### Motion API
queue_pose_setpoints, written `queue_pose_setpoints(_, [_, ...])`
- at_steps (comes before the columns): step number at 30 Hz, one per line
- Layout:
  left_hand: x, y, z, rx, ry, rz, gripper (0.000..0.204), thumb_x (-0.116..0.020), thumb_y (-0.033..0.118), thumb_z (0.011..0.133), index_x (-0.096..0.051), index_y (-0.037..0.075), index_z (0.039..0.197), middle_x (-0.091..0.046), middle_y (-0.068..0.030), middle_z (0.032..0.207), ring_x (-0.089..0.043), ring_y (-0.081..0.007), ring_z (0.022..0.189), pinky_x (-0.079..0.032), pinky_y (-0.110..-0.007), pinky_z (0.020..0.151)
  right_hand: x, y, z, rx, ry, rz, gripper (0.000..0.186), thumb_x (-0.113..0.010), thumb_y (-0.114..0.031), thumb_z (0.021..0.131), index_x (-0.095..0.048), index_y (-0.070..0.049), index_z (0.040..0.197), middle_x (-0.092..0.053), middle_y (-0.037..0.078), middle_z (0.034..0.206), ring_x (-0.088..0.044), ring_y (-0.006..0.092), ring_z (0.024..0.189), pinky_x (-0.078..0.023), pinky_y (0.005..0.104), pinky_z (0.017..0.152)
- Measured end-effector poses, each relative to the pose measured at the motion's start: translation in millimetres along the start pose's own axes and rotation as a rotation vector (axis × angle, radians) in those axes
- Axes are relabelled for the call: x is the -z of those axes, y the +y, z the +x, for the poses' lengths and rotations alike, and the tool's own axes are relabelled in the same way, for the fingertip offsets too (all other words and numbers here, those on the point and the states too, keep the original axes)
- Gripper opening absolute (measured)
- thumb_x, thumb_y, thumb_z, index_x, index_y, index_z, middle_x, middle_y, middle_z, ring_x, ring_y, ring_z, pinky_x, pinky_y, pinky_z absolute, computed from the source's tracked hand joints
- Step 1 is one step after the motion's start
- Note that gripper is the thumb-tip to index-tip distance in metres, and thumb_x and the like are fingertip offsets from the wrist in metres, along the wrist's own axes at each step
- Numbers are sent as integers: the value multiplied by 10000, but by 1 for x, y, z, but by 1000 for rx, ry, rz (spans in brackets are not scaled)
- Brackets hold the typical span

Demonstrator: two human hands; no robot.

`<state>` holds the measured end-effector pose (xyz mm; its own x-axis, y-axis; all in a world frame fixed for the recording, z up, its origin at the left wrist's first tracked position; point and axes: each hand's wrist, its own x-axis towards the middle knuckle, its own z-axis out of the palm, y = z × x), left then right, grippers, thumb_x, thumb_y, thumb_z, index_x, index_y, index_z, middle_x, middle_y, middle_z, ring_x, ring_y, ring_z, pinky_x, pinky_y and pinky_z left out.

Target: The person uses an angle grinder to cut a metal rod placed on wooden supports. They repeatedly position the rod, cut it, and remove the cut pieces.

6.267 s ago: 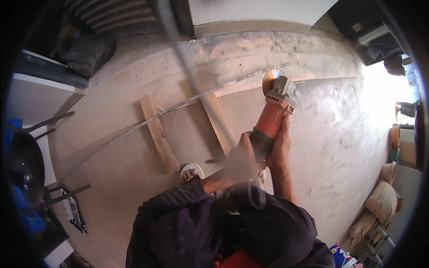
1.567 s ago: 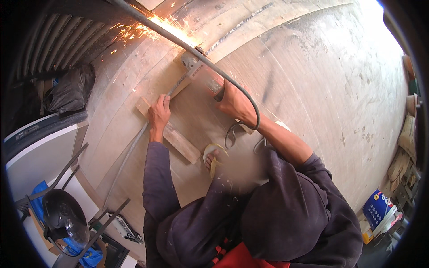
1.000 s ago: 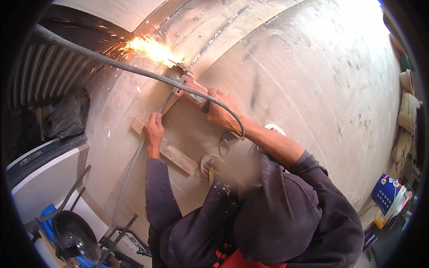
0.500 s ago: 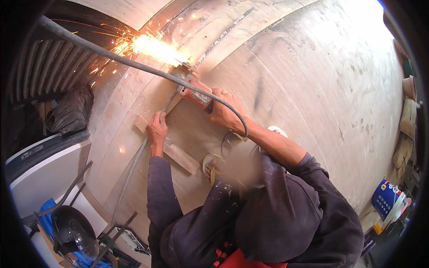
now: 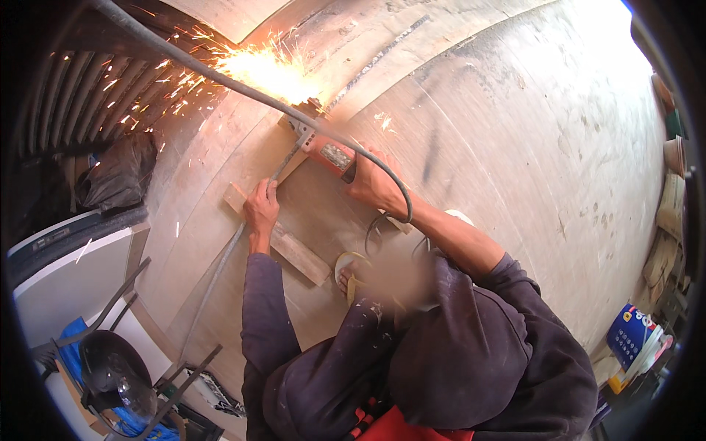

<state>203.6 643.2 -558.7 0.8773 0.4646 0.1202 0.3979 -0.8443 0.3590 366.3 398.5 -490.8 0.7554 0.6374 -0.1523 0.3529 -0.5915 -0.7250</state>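
Note:
My right hand (image 5: 373, 178) is wrapped round the body of a red angle grinder (image 5: 329, 151), its head pointing up and left. A bright spray of sparks (image 5: 272, 72) shoots up and to the left from the grinder's head; the glare hides the disc and the exact contact point. My left hand (image 5: 261, 209) is closed on a long thin ribbed steel bar (image 5: 215, 278), a short way below the grinder. The bar runs from lower left, under the grinder, to the upper right (image 5: 379, 57). Beneath my left hand lies a wooden block (image 5: 300, 253).
A thick dark cable (image 5: 198, 70) crosses above the grinder and loops past my right wrist. Corrugated panels (image 5: 92, 99) and a dark plastic bag (image 5: 118, 176) are at the left, within the sparks' side. A black round-seated chair (image 5: 114, 367) stands lower left. A blue-and-white tub (image 5: 632, 336) stands at right.
The grinder's head has shifted slightly up and right, and the sparks spread wider, some now flying right of the bar. Both hands keep their grip. The view has shifted slightly.

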Motion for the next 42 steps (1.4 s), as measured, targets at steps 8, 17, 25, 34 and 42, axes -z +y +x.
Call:
queue_pose_setpoints(8, [6,-3,3,28,-79,-82,281,-531,293,977,-646,38,992,-660,-202,835,-625,-403,748,-480,-446,629,0,5,-2,-87,-78,117,581,-698,-154,672,-537,-1,1209,-645,266,985,-617,441,948,-490,467,815])
queue_pose_setpoints(17, [21,-19,26,398,-479,-595,406,-569,382,967,-687,-6,948,-599,-59,674,-553,-115,608,-444,-293,577,-2,5,-7,80,6,109,468,-655,-98,694,-463,47,1095,-615,286,924,-622,469,820,-494,527,693])
queue_pose_setpoints(25, [16,-6,13,297,-266,-253,477,-633,475,901,-729,16,985,-689,-113,703,-646,-198,674,-490,-322,660,-5,15,-7,49,-16,83,537,-675,-83,640,-448,61,1105,-613,290,920,-628,459,810,-511,512,696])
queue_pose_setpoints(34, [18,2,12,322,-269,-281,524,-616,484,915,-707,-15,1048,-714,-169,816,-691,-235,780,-503,-329,723,-8,14,-9,1,-43,63,601,-693,-67,600,-431,68,1123,-605,292,937,-629,458,834,-523,508,718])
queue_pose_setpoints(42, [20,5,13,303,-272,-270,528,-622,462,918,-691,-41,1062,-713,-170,820,-674,-209,761,-499,-317,728,-5,10,-6,-31,-64,38,554,-693,-83,612,-446,62,1087,-611,294,923,-631,466,813,-521,516,715])
